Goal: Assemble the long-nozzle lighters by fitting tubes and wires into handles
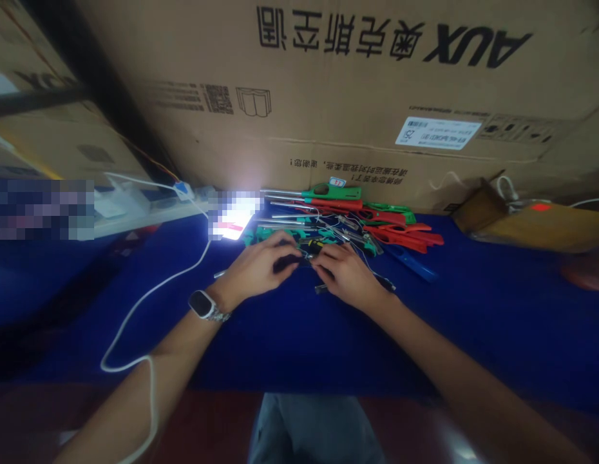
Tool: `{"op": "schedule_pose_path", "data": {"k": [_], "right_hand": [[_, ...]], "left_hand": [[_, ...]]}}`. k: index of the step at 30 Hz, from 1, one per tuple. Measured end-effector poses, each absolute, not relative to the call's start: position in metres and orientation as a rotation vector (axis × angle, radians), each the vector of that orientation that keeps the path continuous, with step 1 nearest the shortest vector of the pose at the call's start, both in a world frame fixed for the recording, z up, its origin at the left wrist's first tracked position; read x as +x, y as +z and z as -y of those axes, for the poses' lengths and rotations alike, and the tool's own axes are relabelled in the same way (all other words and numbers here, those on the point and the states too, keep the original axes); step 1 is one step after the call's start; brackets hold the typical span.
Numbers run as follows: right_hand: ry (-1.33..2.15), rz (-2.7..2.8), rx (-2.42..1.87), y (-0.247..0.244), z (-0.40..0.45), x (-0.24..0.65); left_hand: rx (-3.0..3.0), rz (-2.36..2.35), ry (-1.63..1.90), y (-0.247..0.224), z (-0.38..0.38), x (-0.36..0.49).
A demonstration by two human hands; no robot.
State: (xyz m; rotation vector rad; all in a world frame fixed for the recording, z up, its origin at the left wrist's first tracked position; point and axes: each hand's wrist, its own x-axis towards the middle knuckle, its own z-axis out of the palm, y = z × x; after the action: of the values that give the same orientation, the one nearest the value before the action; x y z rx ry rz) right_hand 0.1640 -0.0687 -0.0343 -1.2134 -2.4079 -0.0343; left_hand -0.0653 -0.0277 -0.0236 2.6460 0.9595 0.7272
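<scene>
My left hand (258,270), with a watch (201,304) on its wrist, is closed around a small black part (286,261). The fingers of my right hand (345,274) are pinched together right beside it, and what they hold is too small to make out. Just beyond my fingertips lies something yellow and black (311,245), its kind unclear. Long-nosed lighters surround this spot: a green lighter (335,192) at the back, red lighters (410,235) to the right and a blue handle (414,264). Thin metal tubes (285,223) and teal pieces (280,233) lie behind my hands.
A lit phone (234,222) leans at the left of the pile. A white cable (135,309) runs from there over my left forearm. A large cardboard box (328,96) walls off the back of the blue tabletop (290,348). An open carton (526,222) stands at right.
</scene>
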Motion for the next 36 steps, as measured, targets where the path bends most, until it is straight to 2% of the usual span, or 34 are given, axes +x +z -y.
{"op": "schedule_pose_path", "data": {"k": [9, 23, 32, 36], "right_hand": [[0.276, 2.214, -1.179, -0.037, 0.064, 0.166], [-0.11, 2.561, -1.264, -0.022, 0.084, 0.162], [-0.002, 2.523, -1.249, -0.024, 0.084, 0.164], [-0.095, 2.588, -1.237, -0.023, 0.083, 0.164]], "left_hand": [[2.643, -1.016, 0.693, -0.031, 0.02, -0.056], [2.487, -0.879, 0.659, -0.033, 0.007, -0.063], [2.357, -0.917, 0.675, -0.035, 0.001, -0.058], [2.36, -0.987, 0.719, -0.038, 0.003, -0.057]]}}
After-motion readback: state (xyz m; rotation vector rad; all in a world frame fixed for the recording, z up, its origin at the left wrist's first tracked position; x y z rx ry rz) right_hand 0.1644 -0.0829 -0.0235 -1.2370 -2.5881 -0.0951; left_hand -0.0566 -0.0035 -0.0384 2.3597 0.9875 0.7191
